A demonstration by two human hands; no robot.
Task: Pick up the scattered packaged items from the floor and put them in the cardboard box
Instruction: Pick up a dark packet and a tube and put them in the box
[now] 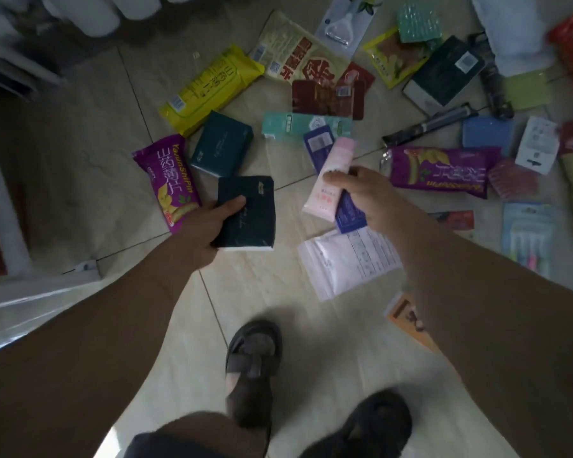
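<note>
My left hand point(209, 226) grips a dark tissue pack point(248, 213), thumb across its top, held above the tiled floor. My right hand point(364, 190) holds a pink tube point(331, 176) together with a blue packet point(349, 209). Packaged items lie scattered on the floor beyond: a purple snack bag point(167, 180) left of my left hand, a teal tissue pack point(222, 143), a yellow bag point(209, 87), a second purple bag point(440, 170) to the right, and a white pouch point(344, 259) under my right wrist. No cardboard box is in view.
More packets spread over the floor at the upper right, among them a beige-and-red bag point(291, 54), a dark box point(444, 74) and a pack of pens point(526, 239). White furniture point(30, 292) stands at the left. My sandalled feet point(252, 368) are at the bottom.
</note>
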